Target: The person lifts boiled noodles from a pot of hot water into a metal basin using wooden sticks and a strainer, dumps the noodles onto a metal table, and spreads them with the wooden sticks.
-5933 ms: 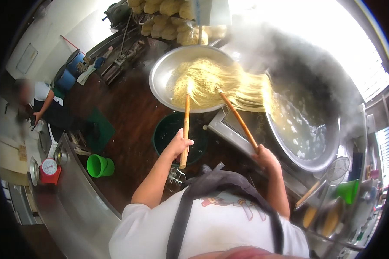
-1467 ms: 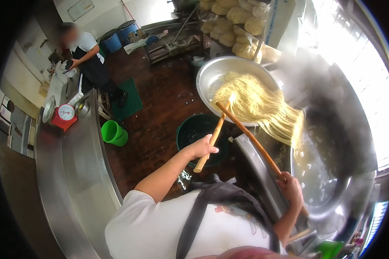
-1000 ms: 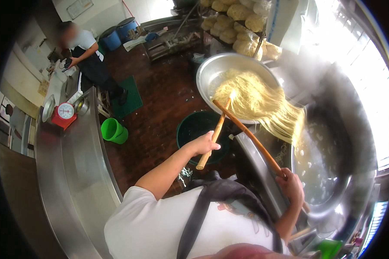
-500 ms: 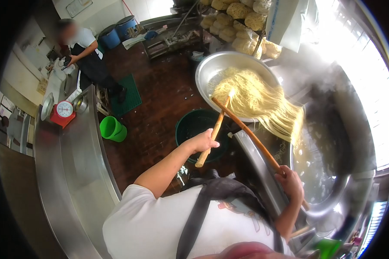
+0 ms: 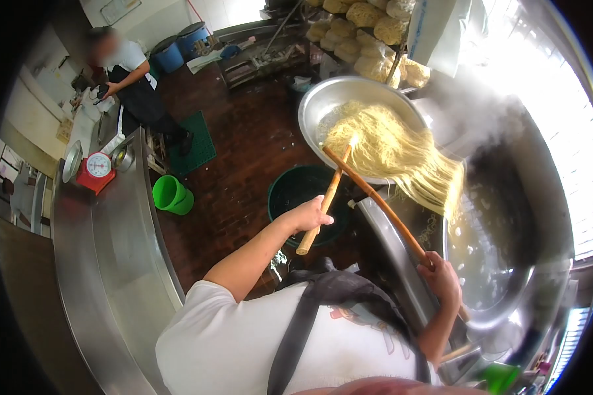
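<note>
My left hand (image 5: 311, 214) is closed around a pale wooden stick (image 5: 331, 195), whose far end meets the noodles. Gripped in my right hand (image 5: 441, 280) is a longer, darker wooden stick (image 5: 390, 215). The two sticks cross near their far ends. A big heap of yellow noodles (image 5: 382, 141) lies in a wide metal bowl (image 5: 310, 117) and drapes over its right rim toward a large steaming wok (image 5: 453, 260). Cloudy water (image 5: 481, 250) with white foam fills the wok. How the sticks' tips sit in the noodles is partly hidden.
A dark green tub (image 5: 280, 187) stands on the floor below the bowl. To the left are a bright green bucket (image 5: 170, 195) and a steel counter (image 5: 115, 263) with a red scale (image 5: 97, 172). Another person (image 5: 128, 76) stands at the back left. Bagged noodles (image 5: 364, 39) hang behind the bowl.
Almost nothing differs. Both hands keep their hold on the sticks, with only a tiny shift, and the steam over the wok has drifted.
</note>
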Available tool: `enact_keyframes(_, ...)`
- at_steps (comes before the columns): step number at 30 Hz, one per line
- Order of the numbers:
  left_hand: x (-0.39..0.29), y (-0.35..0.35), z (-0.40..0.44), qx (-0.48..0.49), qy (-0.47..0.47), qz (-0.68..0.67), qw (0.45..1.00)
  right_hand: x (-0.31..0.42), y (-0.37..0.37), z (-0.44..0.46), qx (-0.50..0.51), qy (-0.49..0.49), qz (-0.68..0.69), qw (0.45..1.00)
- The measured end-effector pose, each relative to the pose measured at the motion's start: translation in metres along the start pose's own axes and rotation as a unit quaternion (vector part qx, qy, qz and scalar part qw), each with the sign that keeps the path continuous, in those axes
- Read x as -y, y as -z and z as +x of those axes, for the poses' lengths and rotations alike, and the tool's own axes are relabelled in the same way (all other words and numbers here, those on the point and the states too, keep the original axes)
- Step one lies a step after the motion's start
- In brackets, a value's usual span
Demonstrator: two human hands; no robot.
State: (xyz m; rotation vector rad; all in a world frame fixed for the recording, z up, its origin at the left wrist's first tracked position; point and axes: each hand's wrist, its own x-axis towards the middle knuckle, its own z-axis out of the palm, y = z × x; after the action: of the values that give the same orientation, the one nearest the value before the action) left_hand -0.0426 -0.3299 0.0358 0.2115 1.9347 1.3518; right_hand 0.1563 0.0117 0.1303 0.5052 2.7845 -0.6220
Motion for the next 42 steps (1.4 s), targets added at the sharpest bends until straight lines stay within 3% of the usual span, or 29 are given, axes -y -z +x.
enact_keyframes(10,0.006,0.007,0.000,-0.007,-0.009,-0.003,1.000,0.004,-0.002,0.001,0.001,-0.007,0.023,1.000)
enact_keyframes(14,-0.012,0.042,-0.025,0.080,0.000,-0.133,0.988,0.004,-0.006,0.006,-0.057,0.025,0.031,0.998)
enact_keyframes(18,-0.038,0.095,-0.069,0.112,0.006,-0.178,0.978,-0.043,-0.034,0.056,-0.113,0.027,0.017,0.993)
enact_keyframes(20,-0.048,0.104,-0.083,0.125,-0.011,-0.175,0.977,-0.069,-0.047,0.078,-0.150,-0.036,-0.049,0.987)
enact_keyframes(24,-0.060,0.104,-0.115,0.118,-0.023,-0.264,0.957,-0.062,-0.024,0.057,-0.169,-0.089,0.000,0.982)
enact_keyframes(28,-0.068,0.108,-0.120,0.142,-0.036,-0.270,0.952,-0.034,-0.004,0.029,-0.174,-0.132,0.030,0.975)
enact_keyframes(31,-0.076,0.113,-0.113,0.140,-0.031,-0.244,0.959,-0.016,-0.002,0.017,-0.164,-0.100,0.095,0.977)
enact_keyframes(34,-0.079,0.120,-0.105,0.153,-0.021,-0.227,0.962,-0.014,-0.021,0.025,-0.153,-0.092,0.050,0.983)
enact_keyframes(39,-0.073,0.130,-0.098,0.166,-0.032,-0.229,0.959,-0.041,-0.042,0.047,-0.143,-0.216,0.025,0.966)
enact_keyframes(42,-0.072,0.128,-0.102,0.142,-0.064,-0.221,0.963,-0.060,-0.061,0.037,-0.205,-0.151,0.082,0.963)
